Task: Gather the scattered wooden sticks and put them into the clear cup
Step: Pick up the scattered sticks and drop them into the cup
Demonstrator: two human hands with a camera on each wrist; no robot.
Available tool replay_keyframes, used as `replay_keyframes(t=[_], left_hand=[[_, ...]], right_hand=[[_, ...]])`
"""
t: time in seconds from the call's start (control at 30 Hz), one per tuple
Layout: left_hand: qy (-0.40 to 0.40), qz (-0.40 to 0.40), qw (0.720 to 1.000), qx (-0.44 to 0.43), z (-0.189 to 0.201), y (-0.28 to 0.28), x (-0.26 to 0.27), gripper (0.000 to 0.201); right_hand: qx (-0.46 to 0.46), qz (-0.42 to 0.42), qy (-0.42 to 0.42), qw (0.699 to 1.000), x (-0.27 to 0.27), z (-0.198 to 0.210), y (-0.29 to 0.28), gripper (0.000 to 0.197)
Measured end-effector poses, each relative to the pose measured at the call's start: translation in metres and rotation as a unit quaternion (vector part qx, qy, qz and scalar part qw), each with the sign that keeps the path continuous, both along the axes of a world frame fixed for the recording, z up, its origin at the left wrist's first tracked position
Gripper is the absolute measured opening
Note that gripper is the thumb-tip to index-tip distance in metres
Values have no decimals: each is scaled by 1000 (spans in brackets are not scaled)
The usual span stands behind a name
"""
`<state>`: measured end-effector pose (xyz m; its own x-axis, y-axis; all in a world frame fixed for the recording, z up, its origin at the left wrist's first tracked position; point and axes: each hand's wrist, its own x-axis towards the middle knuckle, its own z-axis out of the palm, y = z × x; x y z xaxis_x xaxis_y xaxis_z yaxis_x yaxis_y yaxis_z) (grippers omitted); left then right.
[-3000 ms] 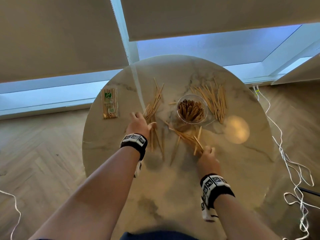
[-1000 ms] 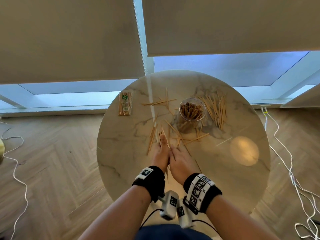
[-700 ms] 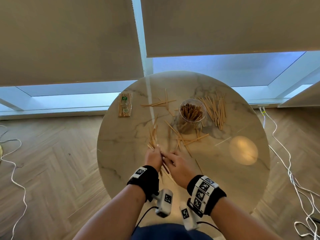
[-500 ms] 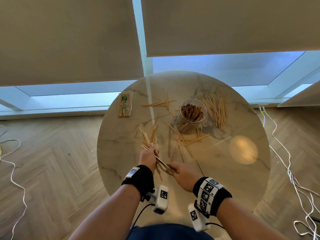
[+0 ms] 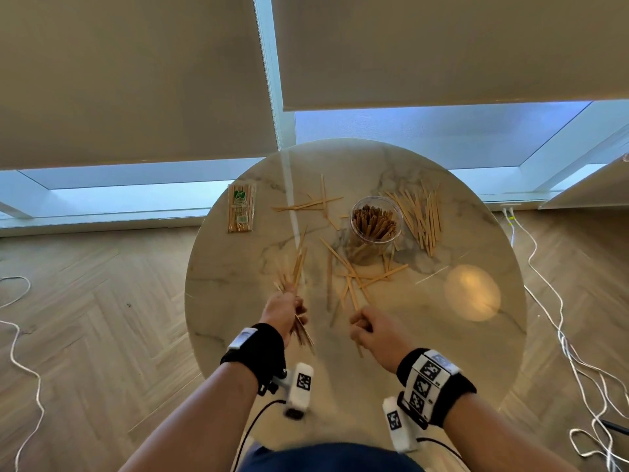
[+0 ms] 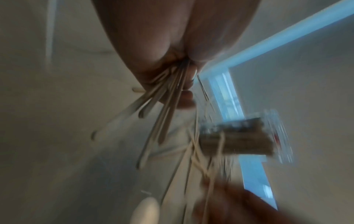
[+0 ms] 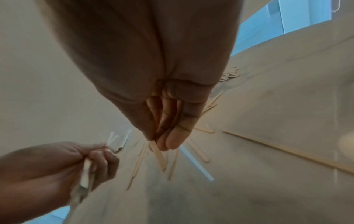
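My left hand grips a bundle of wooden sticks above the near left of the round marble table; the sticks fan out past its fingers. My right hand pinches one stick between thumb and fingers. The clear cup, holding several sticks, stands at the far middle and shows blurred in the left wrist view. Loose sticks lie crossed between the hands and the cup. A larger pile lies right of the cup, and a few sticks lie at its left.
A wrapped pack of sticks lies at the table's far left edge. White cables trail over the wooden floor on the right and on the left. Window blinds hang behind the table.
Both hands came together over the near sticks, then drew apart. The left lifted a bundle of sticks; the right came away holding one stick.
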<state>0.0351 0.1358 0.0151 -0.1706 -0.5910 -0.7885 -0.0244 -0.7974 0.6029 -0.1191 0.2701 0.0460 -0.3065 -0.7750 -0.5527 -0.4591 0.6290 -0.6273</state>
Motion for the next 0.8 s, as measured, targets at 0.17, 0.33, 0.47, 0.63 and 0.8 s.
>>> replay_keyframes(t=[0.17,0.33,0.47,0.63,0.8], left_hand=[[-3,-171,983,-66,1,29,-22,44],[-161,-190,965,-83,-12,16,-14,49],[-252,-239,928,-137,-10,-12,2,52],[-337,-298,854,-262,-3,-50,2,35],[-373,-367,798,-299,-14,-84,-6,29]], right_hand=[[-88,24,-17,996,27,8,-30,5],[-74,14,17,997,28,0,-35,14],[118,-129,141,974,-1,-24,-43,59],[141,-302,123,935,-25,-30,-81,85],[108,-299,154,935,-27,-46,-98,77]])
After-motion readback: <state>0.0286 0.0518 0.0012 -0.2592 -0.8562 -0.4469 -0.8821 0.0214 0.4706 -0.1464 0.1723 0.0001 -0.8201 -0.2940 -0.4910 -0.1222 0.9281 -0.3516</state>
